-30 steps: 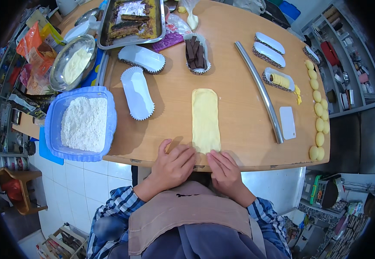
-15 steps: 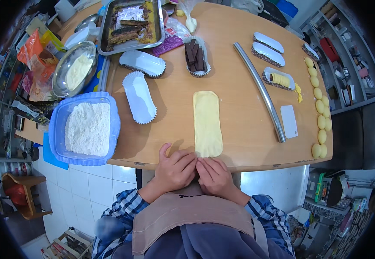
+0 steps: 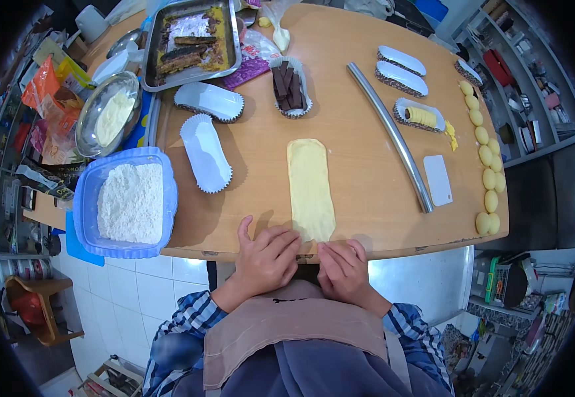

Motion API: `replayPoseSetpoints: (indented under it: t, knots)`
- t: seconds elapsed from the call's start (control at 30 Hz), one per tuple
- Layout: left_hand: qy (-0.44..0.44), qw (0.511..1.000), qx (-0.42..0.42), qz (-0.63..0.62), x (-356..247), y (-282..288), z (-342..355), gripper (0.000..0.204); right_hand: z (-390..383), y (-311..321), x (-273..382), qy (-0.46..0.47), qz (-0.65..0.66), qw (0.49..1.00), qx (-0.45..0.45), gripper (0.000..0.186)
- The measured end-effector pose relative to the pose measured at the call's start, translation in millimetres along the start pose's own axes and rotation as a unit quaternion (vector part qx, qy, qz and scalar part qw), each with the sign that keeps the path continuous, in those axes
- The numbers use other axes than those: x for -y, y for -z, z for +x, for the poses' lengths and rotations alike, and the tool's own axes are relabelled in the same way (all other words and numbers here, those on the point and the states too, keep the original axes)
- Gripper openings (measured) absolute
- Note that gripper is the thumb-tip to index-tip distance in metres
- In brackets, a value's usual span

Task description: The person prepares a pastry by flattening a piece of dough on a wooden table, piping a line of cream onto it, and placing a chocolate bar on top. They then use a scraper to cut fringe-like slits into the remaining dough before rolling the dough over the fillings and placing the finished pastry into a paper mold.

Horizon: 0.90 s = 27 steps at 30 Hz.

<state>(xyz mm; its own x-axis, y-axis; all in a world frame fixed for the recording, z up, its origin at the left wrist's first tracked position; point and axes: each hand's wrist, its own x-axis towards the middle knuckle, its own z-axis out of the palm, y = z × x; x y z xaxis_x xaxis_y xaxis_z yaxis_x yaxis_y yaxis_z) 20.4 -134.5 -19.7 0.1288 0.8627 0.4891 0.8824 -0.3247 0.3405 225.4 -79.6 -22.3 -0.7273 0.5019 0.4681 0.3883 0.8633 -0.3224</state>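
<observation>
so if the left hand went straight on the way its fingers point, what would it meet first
Most likely the near end of the pale dough strip: the left hand points forward and right at its left corner and may be touching it.

"Can you tell whether the left hand point(image 3: 267, 259) pinches the dough strip point(image 3: 311, 192)?"

"No, its curled fingers hide the contact at the near edge, and the right hand point(image 3: 345, 266) has its palm turned out of sight."

"And the baking tray point(image 3: 235, 46)?"

"Its far end is cut off at the top, like the upper part of the piping bag point(image 3: 279, 33). The tray hides some of the purple packet point(image 3: 248, 71)."

"Those yellow scraps point(image 3: 451, 137)?"

"Too small to make out. So are many small items point(image 3: 552, 100) on the shelf point(image 3: 559, 144), and the left sleeve point(image 3: 188, 324) has a blurred patch."
</observation>
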Motion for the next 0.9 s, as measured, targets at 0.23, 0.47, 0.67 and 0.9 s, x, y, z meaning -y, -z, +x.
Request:
replayPoseSetpoints:
  t: [0.23,0.47,0.67,0.9]
  knots:
    - [0.033,0.999,0.018,-0.002,-13,-5,7,0.038,7,-15,4,-0.002,0.005,1.000,0.000,0.039]
    - [0.026,0.999,0.034,-0.026,-10,2,10,0.042,14,8,-10,-0.043,0.001,0.999,-0.034,0.040]
    - [0.088,0.993,0.072,-0.012,-7,4,17,0.049,21,15,-21,-0.075,0.029,0.996,-0.046,0.041]
    - [0.100,0.992,0.070,-0.024,-7,7,24,0.056,41,6,-34,-0.111,0.021,0.991,-0.077,0.044]
